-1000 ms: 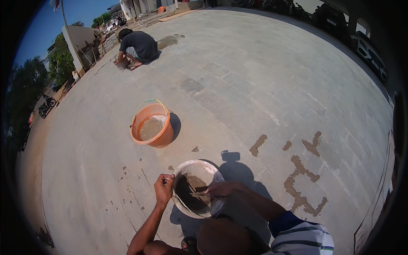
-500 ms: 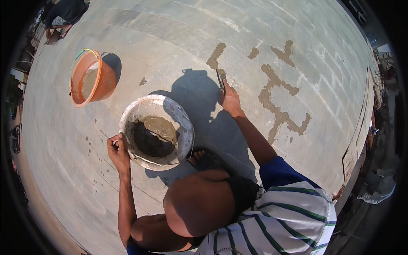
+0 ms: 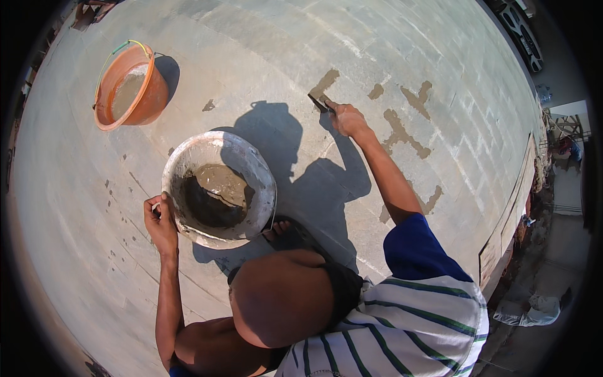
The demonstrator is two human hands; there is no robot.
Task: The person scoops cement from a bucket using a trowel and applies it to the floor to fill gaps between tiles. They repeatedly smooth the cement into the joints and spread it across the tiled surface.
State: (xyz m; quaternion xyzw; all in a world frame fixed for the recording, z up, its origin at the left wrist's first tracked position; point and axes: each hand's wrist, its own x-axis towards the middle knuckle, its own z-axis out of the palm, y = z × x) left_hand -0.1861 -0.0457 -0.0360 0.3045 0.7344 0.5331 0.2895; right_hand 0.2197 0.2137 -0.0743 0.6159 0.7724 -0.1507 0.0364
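A putty knife [image 3: 318, 103] is in my right hand [image 3: 347, 119], fingers closed round its handle. Its dark blade is tilted against the grey floor, at the lower end of a patch of wet mortar [image 3: 325, 83]. My left hand [image 3: 161, 225] grips the left rim of a whitish, mortar-smeared bucket [image 3: 183, 157], thumb at the edge and fingers curled outside. Grey-brown mortar [image 3: 220, 185] lies in the bucket, partly in shadow. More wet mortar patches [image 3: 402, 134] run along the floor to the right of the knife, some hidden behind my right forearm.
An orange bucket [image 3: 152, 94] with greyish contents stands tilted at the upper left. Part of another person [image 3: 91, 12] shows at the far left edge. My foot [image 3: 276, 230] is beside the whitish bucket. A raised edge [image 3: 512, 201] bounds the floor at right, with clutter beyond.
The putty knife has turned so its blade lies across the mortar patch's lower end, and the mortar on its face no longer shows. My left hand stays on the bucket rim. The view has shifted.
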